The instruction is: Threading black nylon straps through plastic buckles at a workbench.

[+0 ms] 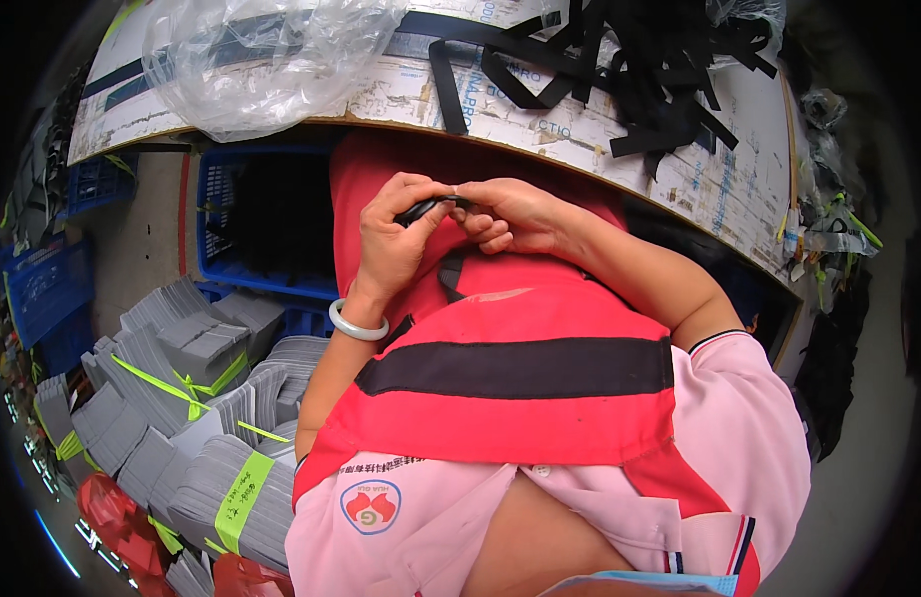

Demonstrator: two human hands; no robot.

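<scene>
Over my lap, in front of the red apron [500, 423], my two hands meet fingertip to fingertip. A small, glossy black piece [418, 211] is pinched in my left hand [396, 234]; its exact kind does not show. My right hand [510, 214] has its fingers curled and its thumb and forefinger closed on the narrow dark end of the same piece. Below the hands a black strap [450, 276] lies against the apron. Whether it joins the held piece, I cannot tell. A pale bangle [358, 321] circles my left wrist.
Across the front, a worn white table [396, 95] carries a heap of black straps [659, 75] and a clear plastic bag [266, 70]. To the left, a blue crate [216, 239] holds dark material. Nearer stand grey stacked pieces [197, 348] bound with yellow-green ties.
</scene>
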